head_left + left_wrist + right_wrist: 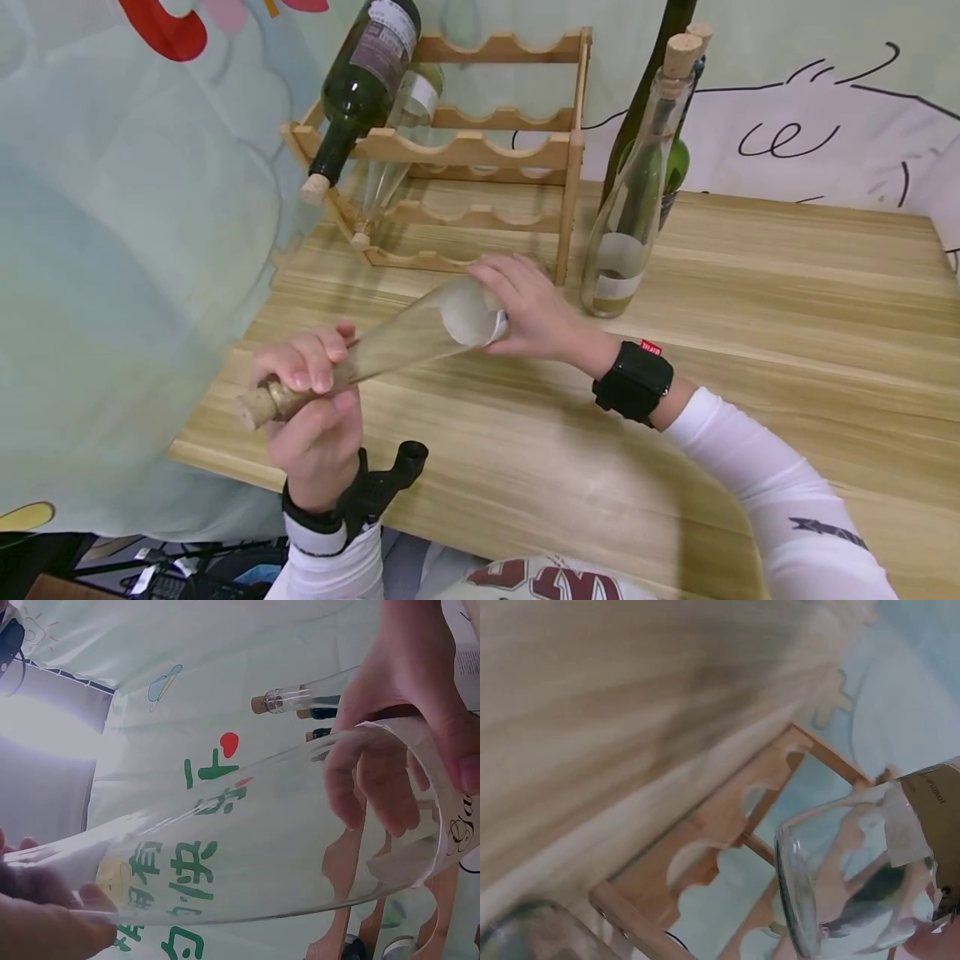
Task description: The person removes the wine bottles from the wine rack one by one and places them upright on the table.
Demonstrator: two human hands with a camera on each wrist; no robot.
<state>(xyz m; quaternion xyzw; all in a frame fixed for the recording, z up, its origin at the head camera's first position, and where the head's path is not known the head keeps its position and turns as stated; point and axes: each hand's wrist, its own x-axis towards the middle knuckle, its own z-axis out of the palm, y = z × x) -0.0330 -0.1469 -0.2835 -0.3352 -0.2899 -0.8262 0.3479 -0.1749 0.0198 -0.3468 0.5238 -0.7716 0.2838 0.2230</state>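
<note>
A corked clear glass bottle [405, 333] is held tilted above the wooden table, its cork [257, 408] pointing to the near left. My left hand [318, 425] grips the neck, with fingers over the top and the thumb below. At the wider end, my right hand [536, 312] holds the bottle near its base, fingers on the far side and thumb underneath. A white label with dark lettering wraps the base end in the left wrist view, partly behind the right hand [409, 682]. In the right wrist view, the bottle's base [799, 892] stands out beside a gold label.
A wooden wine rack [468, 150] stands at the back. On its left side lie a dark corked bottle [367, 71] above and a clear corked bottle [412, 100] below. Right of the rack stands a clear corked bottle [618, 250], with green bottles [675, 167] behind it.
</note>
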